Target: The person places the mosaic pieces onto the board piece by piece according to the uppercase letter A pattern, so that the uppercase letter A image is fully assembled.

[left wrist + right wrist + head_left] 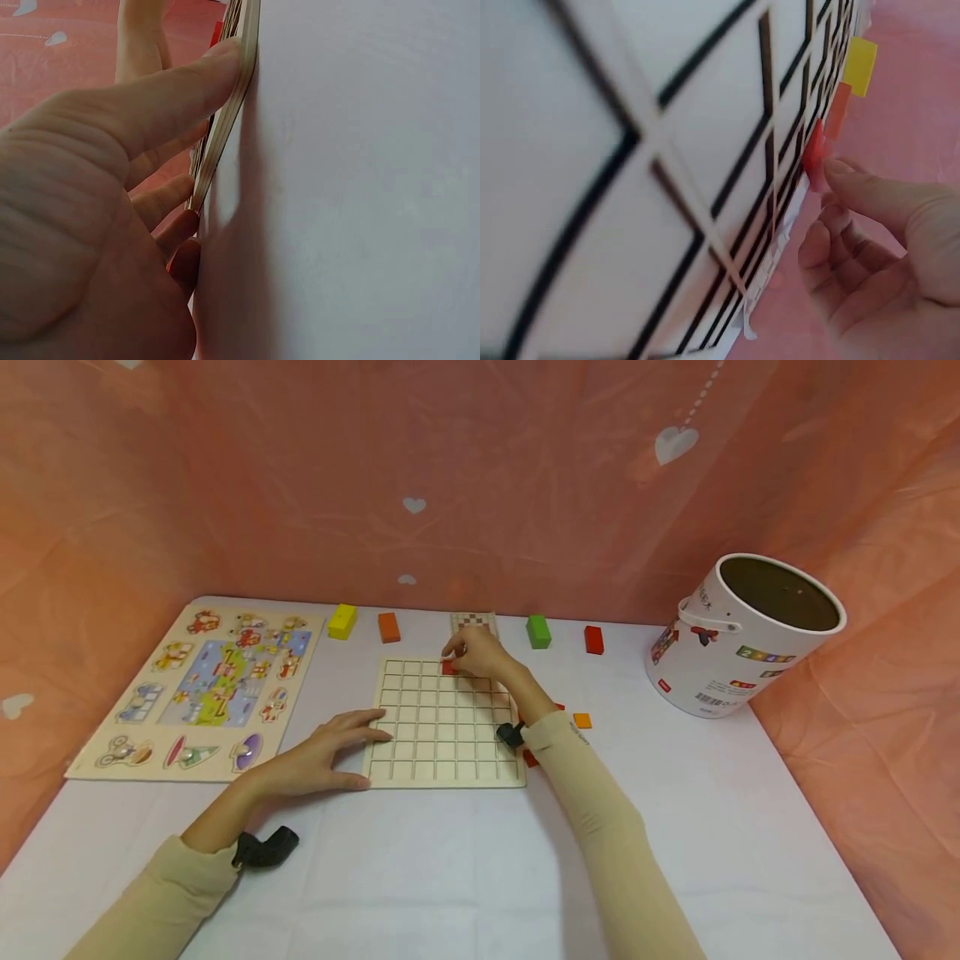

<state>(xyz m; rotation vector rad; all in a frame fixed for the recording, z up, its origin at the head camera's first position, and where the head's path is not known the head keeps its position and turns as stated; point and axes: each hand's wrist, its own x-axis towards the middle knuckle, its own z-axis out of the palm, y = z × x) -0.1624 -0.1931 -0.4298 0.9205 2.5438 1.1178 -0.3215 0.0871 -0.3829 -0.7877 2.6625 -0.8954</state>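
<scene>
A pale wooden grid board (pixel 424 739) lies on the white cloth. At its far edge, my right hand (pixel 480 653) pinches a small red square tile (pixel 448 667) by one side, over a cell of the top row. The right wrist view shows the red tile (pixel 814 156) tilted at the thumb tip, with the other fingers (pixel 844 259) curled below. Spread along the board's left edge, my left hand (pixel 318 756) rests its fingertips on the wood. In the left wrist view its thumb (pixel 187 86) touches the board's edge (pixel 238 105).
Yellow (pixel 342 622), orange (pixel 388 627), green (pixel 538 632) and red (pixel 594 640) blocks stand at the back. A small checkered card (pixel 472 620) lies behind the board. An orange tile (pixel 582 721) sits right, a picture puzzle (pixel 300 643) left, and a white bucket (pixel 693 681) far right.
</scene>
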